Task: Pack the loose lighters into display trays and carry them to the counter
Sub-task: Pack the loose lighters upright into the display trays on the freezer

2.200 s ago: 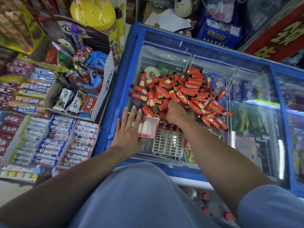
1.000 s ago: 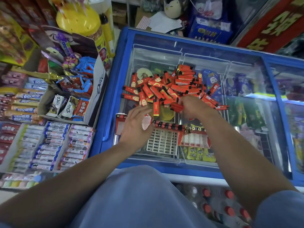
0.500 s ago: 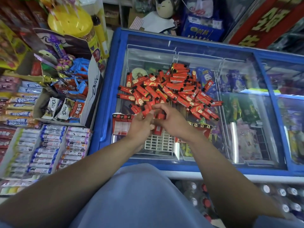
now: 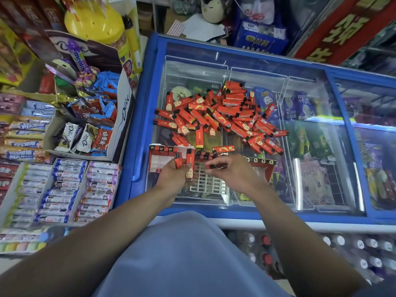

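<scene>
A pile of loose red lighters [image 4: 225, 116] lies on the freezer's glass lid [image 4: 310, 146]. Near the lid's front stands a white slotted display tray [image 4: 209, 183] with one row of lighters along its far edge. My left hand [image 4: 173, 179] is shut on two upright red lighters at the tray's left side. My right hand [image 4: 233, 170] pinches one lighter sideways over the tray's far part. A red-and-white cardboard flap [image 4: 159, 161] lies to the left of the tray, another flap [image 4: 262, 166] to its right.
The freezer has a blue frame [image 4: 137, 116]. To its left stand an open box of chocolates and candy [image 4: 85, 123] and racks of candy rolls [image 4: 64, 189]. A yellow tub [image 4: 96, 24] rises behind. Bottles [image 4: 265, 241] sit below the freezer front.
My right hand pulled back from the pile with lighters. My left hand came off the lid and took lighters from the right. Both hands now meet over the tray.
</scene>
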